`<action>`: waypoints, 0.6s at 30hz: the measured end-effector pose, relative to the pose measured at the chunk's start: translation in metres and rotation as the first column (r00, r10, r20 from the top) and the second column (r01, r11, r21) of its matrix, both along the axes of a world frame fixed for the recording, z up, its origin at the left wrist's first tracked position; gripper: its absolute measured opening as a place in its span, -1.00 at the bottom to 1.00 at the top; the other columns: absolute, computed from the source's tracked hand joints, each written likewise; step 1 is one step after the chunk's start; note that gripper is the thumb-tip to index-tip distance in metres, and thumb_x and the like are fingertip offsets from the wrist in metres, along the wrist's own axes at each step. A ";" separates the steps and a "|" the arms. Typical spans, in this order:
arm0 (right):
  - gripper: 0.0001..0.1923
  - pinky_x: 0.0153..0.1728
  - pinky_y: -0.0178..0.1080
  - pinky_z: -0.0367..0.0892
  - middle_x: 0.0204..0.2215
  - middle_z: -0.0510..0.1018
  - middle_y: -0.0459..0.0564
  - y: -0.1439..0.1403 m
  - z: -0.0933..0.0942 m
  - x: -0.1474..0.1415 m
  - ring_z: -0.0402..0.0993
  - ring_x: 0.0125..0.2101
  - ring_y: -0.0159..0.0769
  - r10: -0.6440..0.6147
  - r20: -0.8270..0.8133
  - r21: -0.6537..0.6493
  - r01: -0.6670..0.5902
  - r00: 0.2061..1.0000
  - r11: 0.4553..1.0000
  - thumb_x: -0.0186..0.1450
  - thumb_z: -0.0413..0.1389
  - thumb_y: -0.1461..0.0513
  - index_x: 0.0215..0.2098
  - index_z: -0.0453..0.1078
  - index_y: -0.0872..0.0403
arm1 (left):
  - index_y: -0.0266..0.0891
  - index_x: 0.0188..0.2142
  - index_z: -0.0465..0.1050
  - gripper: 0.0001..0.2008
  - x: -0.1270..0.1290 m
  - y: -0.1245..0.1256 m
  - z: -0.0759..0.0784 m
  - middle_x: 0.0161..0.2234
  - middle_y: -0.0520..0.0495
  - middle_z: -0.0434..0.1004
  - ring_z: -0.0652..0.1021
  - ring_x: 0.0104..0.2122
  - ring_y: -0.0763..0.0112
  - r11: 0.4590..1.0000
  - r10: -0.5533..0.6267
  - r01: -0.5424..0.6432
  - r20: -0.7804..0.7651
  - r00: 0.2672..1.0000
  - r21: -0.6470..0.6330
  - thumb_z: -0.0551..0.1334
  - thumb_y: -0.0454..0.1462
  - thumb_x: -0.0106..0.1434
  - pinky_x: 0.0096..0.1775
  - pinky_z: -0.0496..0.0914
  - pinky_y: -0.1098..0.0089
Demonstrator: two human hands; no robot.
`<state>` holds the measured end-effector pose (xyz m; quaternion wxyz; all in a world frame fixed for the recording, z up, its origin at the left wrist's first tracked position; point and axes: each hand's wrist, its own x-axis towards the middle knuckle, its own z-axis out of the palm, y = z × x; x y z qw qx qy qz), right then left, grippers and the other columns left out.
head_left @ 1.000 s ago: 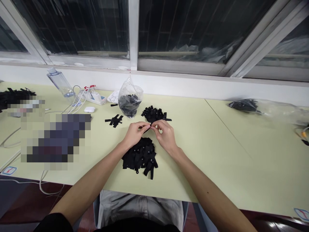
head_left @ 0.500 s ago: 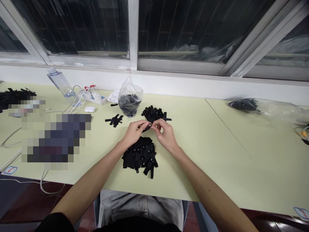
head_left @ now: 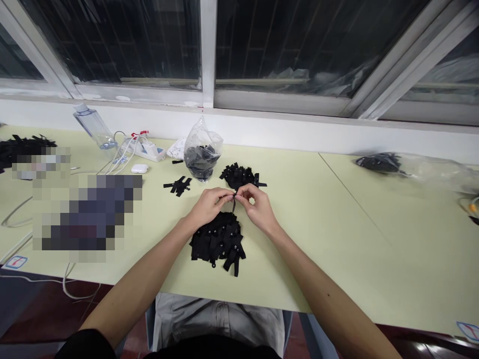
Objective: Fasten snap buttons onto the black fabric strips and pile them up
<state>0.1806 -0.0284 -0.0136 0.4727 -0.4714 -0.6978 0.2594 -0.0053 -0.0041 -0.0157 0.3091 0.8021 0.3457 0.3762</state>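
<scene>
- Pinched between the fingertips of the left hand (head_left: 207, 207) and the right hand (head_left: 258, 209), a small black strap piece (head_left: 233, 203) is held just above the near pile of black pieces (head_left: 217, 242).
- Both grips are pressed together on the piece.
- A second pile (head_left: 239, 175) and a clear plastic bag (head_left: 202, 152) are seen farther back on the pale green table (head_left: 337, 224).
- A slip is judged possible: dropped, the piece could be lost in the pile.

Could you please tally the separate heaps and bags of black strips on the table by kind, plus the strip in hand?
Loose heaps of black strips: 4
Clear bags of black strips: 2
Strip pinched between left hand and right hand: 1
Total: 7
</scene>
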 end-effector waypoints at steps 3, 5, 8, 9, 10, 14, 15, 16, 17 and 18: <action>-0.90 -0.34 -0.20 0.27 -0.39 0.46 -0.04 0.000 0.001 0.001 0.34 -0.41 -0.29 0.012 0.018 0.000 -0.012 1.000 1.000 0.32 0.12 0.18 -0.32 0.42 0.04 | -0.17 -0.17 0.56 -0.75 -0.001 -0.001 0.002 -0.25 -0.07 0.61 0.56 -0.21 0.29 0.999 -0.010 0.011 -0.023 1.000 0.035 0.09 -0.22 0.40 -0.13 0.39 0.33; -0.90 -0.35 -0.21 0.27 -0.39 0.46 -0.05 0.000 0.001 0.002 0.33 -0.42 -0.30 0.021 0.018 -0.005 -0.021 1.000 1.000 0.31 0.14 0.17 -0.31 0.42 0.04 | -0.17 -0.18 0.56 -0.76 -0.002 -0.001 0.003 -0.24 -0.08 0.61 0.56 -0.21 0.29 0.999 -0.003 0.005 -0.036 0.999 0.051 0.09 -0.24 0.39 -0.13 0.39 0.32; -0.90 -0.36 -0.22 0.26 -0.38 0.47 -0.06 0.001 0.000 0.002 0.33 -0.42 -0.31 0.032 0.004 -0.010 -0.031 0.999 0.999 0.28 0.18 0.17 -0.31 0.43 0.04 | -0.19 -0.18 0.55 -0.78 -0.003 -0.001 0.002 -0.22 -0.08 0.61 0.55 -0.21 0.30 0.998 -0.003 0.006 -0.041 0.999 0.067 0.11 -0.31 0.36 -0.14 0.38 0.34; -0.91 -0.36 -0.22 0.26 -0.39 0.48 -0.06 0.002 0.000 0.003 0.33 -0.42 -0.31 0.034 -0.001 -0.013 -0.034 0.999 0.999 0.28 0.19 0.18 -0.32 0.43 0.04 | -0.19 -0.18 0.55 -0.78 -0.003 -0.001 0.002 -0.22 -0.08 0.61 0.55 -0.21 0.30 0.998 -0.011 0.014 -0.040 0.999 0.068 0.11 -0.34 0.34 -0.15 0.38 0.35; -0.91 -0.36 -0.22 0.26 -0.39 0.48 -0.06 0.002 -0.001 0.003 0.34 -0.41 -0.31 0.037 -0.008 -0.017 -0.037 0.999 0.999 0.28 0.19 0.18 -0.34 0.43 0.04 | -0.20 -0.19 0.55 -0.78 -0.003 0.000 0.002 -0.23 -0.07 0.60 0.55 -0.22 0.31 0.997 -0.020 0.023 -0.039 0.999 0.068 0.11 -0.35 0.33 -0.17 0.38 0.35; -0.92 -0.35 -0.22 0.26 -0.38 0.49 -0.06 0.003 -0.001 0.003 0.36 -0.40 -0.30 0.064 -0.035 -0.044 -0.065 0.997 0.997 0.28 0.18 0.20 -0.36 0.43 0.04 | -0.22 -0.23 0.54 -0.77 -0.003 0.000 0.002 -0.30 -0.06 0.58 0.53 -0.29 0.33 0.997 -0.043 0.046 -0.051 0.998 0.057 0.09 -0.29 0.36 -0.22 0.37 0.37; -0.92 -0.35 -0.22 0.26 -0.38 0.50 -0.06 0.003 -0.001 0.004 0.36 -0.39 -0.30 0.068 -0.039 -0.047 -0.070 0.997 0.996 0.28 0.18 0.20 -0.36 0.43 0.04 | -0.22 -0.24 0.54 -0.77 -0.003 0.000 0.002 -0.30 -0.06 0.57 0.52 -0.29 0.34 0.997 -0.045 0.048 -0.056 0.997 0.055 0.09 -0.27 0.37 -0.22 0.37 0.37; -0.92 -0.35 -0.22 0.26 -0.38 0.49 -0.06 0.003 -0.001 0.004 0.36 -0.39 -0.30 0.071 -0.040 -0.049 -0.073 0.997 0.996 0.28 0.17 0.20 -0.36 0.43 0.04 | -0.21 -0.24 0.54 -0.76 -0.004 0.000 0.003 -0.30 -0.06 0.57 0.52 -0.28 0.34 0.997 -0.046 0.050 -0.060 0.997 0.054 0.08 -0.26 0.38 -0.21 0.36 0.37; -0.93 -0.35 -0.22 0.26 -0.39 0.49 -0.06 0.003 -0.001 0.004 0.36 -0.40 -0.30 0.071 -0.039 -0.048 -0.073 0.997 0.996 0.28 0.17 0.21 -0.36 0.42 0.04 | -0.21 -0.23 0.54 -0.75 -0.004 0.000 0.003 -0.29 -0.06 0.58 0.52 -0.28 0.34 0.997 -0.047 0.050 -0.061 0.997 0.053 0.08 -0.24 0.39 -0.20 0.36 0.37; -0.93 -0.35 -0.22 0.26 -0.40 0.48 -0.07 0.003 -0.001 0.004 0.36 -0.40 -0.31 0.070 -0.038 -0.046 -0.072 0.997 0.996 0.28 0.17 0.21 -0.36 0.42 0.04 | -0.21 -0.22 0.55 -0.74 -0.004 0.000 0.003 -0.27 -0.06 0.58 0.52 -0.27 0.34 0.997 -0.046 0.050 -0.060 0.997 0.054 0.07 -0.23 0.40 -0.19 0.35 0.37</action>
